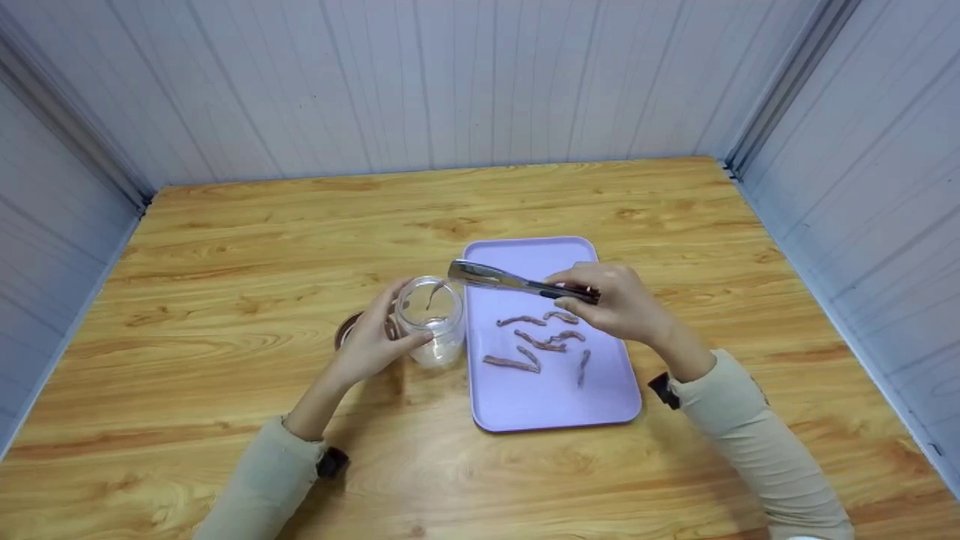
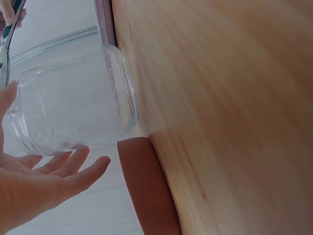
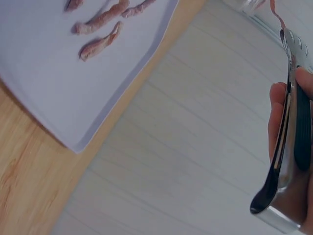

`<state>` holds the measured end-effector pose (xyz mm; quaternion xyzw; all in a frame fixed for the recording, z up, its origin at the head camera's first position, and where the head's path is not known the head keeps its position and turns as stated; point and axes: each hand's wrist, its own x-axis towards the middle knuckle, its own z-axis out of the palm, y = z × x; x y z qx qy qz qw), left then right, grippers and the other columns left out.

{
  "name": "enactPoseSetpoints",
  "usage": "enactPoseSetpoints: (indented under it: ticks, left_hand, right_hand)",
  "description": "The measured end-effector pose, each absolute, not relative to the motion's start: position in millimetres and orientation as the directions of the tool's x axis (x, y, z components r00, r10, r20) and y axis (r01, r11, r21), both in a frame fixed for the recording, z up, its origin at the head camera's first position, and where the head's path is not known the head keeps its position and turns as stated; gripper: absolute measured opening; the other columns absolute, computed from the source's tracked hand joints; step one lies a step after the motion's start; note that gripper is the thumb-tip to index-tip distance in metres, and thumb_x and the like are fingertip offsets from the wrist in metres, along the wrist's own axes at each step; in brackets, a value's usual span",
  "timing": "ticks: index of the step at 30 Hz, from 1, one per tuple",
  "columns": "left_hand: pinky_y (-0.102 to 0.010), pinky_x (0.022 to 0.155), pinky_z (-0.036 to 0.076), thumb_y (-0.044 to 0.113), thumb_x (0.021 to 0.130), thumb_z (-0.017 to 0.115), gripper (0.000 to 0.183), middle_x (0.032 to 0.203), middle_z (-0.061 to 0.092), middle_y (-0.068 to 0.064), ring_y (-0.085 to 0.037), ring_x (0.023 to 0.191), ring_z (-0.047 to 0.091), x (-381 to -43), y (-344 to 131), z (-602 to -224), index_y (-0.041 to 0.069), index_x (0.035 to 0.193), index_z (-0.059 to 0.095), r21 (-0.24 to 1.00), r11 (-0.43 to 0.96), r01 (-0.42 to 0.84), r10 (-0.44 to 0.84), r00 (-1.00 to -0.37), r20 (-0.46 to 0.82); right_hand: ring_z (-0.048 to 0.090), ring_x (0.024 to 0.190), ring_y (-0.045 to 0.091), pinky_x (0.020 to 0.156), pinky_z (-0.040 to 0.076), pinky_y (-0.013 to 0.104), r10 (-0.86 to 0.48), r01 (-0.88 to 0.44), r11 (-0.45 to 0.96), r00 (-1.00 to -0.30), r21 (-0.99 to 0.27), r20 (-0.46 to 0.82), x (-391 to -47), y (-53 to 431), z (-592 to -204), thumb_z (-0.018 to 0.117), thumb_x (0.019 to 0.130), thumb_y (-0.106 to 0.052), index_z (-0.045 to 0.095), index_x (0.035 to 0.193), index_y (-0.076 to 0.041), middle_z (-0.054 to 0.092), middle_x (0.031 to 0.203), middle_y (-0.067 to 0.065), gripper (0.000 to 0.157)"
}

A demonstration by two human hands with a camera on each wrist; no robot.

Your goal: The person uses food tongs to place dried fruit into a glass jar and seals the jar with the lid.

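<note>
My left hand (image 1: 373, 337) holds a clear glass jar (image 1: 435, 345) upright on the table, thumb on the near side and fingers round the far side. In my right hand (image 1: 619, 304) are metal tongs (image 1: 499, 279) with dark grips, squeezed closed. From their tips a thin, wrinkled brown strip (image 3: 277, 13) hangs at the jar's mouth. Several similar twisted brown strips (image 1: 541, 343), like dried meat or root, lie scattered on the lilac tray (image 1: 555, 405) right of the jar.
A reddish-brown round lid (image 2: 146, 188) lies on the wooden table (image 1: 285, 247) left of the jar, partly hidden behind my left hand in the head view. Pale panelled walls (image 1: 450, 82) enclose the table at the back and both sides.
</note>
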<state>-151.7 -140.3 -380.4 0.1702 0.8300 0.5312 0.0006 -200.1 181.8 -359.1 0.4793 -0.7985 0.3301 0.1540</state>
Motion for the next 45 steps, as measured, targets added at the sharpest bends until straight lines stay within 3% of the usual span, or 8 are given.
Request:
enactPoseSetpoints:
  ticks: [4,14,21,28,33,45]
  left_hand:
    - [-0.047,0.073,0.044,0.007,0.073,0.072,0.074,0.123,0.042,-0.024,-0.034,0.09,0.052,-151.7,-140.1,-380.5,-0.003,0.133,0.03,0.887,0.372,0.274,0.285,-0.943,0.172]
    - [-0.047,0.082,0.04,0.007,0.073,0.072,0.073,0.12,0.044,-0.023,-0.035,0.102,0.047,-151.2,-140.1,-379.6,-0.006,0.132,0.03,0.888,0.371,0.271,0.282,-0.944,0.17]
    - [-0.043,0.084,0.039,0.007,0.072,0.072,0.074,0.122,0.044,-0.023,-0.032,0.105,0.045,-152.2,-140.1,-380.6,-0.006,0.132,0.031,0.886,0.368,0.282,0.279,-0.943,0.183]
    - [-0.045,0.081,0.041,0.006,0.073,0.072,0.074,0.121,0.044,-0.024,-0.033,0.101,0.047,-152.5,-140.8,-381.1,-0.007,0.132,0.03,0.887,0.36,0.29,0.286,-0.939,0.191]
    - [-0.046,0.082,0.04,0.006,0.073,0.072,0.074,0.121,0.043,-0.024,-0.033,0.101,0.046,-151.6,-140.7,-380.3,-0.007,0.132,0.029,0.887,0.363,0.284,0.285,-0.941,0.184]
    - [-0.045,0.088,0.036,0.009,0.073,0.072,0.073,0.123,0.043,-0.022,-0.033,0.109,0.042,-151.3,-141.0,-381.4,-0.006,0.132,0.031,0.87,0.394,0.297,0.288,-0.939,0.19]
  right_hand:
    - [0.04,0.053,0.007,0.046,0.033,0.023,-0.686,-0.866,0.319,-0.491,-0.384,0.537,-200.0,175.9,-364.2,0.065,0.079,-0.007,0.064,0.104,-0.007,0.056,0.074,-0.005,0.024]
    - [0.038,0.053,0.007,0.045,0.031,0.022,-0.68,-0.872,0.314,-0.482,-0.375,0.552,-200.1,181.2,-369.7,0.068,0.077,-0.006,0.063,0.104,-0.006,0.057,0.076,-0.004,0.028]
    - [0.043,0.053,0.006,0.044,0.035,0.021,-0.649,-0.841,0.348,-0.535,-0.415,0.54,-196.1,203.7,-366.5,0.067,0.078,-0.005,0.062,0.107,-0.006,0.062,0.085,0.0,0.029]
    - [0.047,0.058,0.008,0.046,0.038,0.021,-0.613,-0.796,0.419,-0.603,-0.437,0.511,-190.7,233.1,-372.7,0.068,0.076,-0.005,0.063,0.106,-0.005,0.062,0.09,0.003,0.03]
    - [0.049,0.063,0.01,0.051,0.039,0.022,-0.6,-0.765,0.462,-0.643,-0.45,0.477,-186.2,251.5,-380.5,0.068,0.076,-0.008,0.063,0.105,-0.004,0.061,0.089,0.002,0.029]
    - [0.048,0.059,0.009,0.047,0.04,0.021,-0.551,-0.72,0.514,-0.694,-0.467,0.463,-176.5,283.3,-408.3,0.07,0.072,-0.002,0.064,0.102,-0.004,0.062,0.086,0.001,0.031]
